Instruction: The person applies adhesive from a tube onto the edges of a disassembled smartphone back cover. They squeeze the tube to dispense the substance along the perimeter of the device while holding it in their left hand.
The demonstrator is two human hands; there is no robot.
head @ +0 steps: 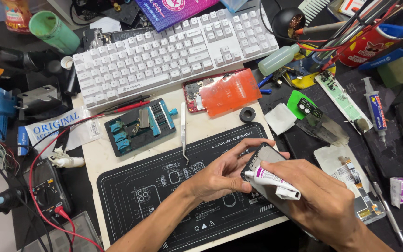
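My left hand [222,173] grips a black phone frame [263,157] by its left edge, holding it tilted above a black work mat [164,186]. My right hand [320,198] squeezes a small white glue tube [276,181] whose tip rests at the frame's lower left edge. Much of the frame's lower part is hidden under my right hand.
A white keyboard [173,51] lies at the back. Near it sit a red phone body [222,92], metal tweezers [183,128], a blue-and-black holder jig [141,126], a black ring [247,114], a multimeter [47,186] with red leads, a syringe [375,109] and a green bottle [54,31].
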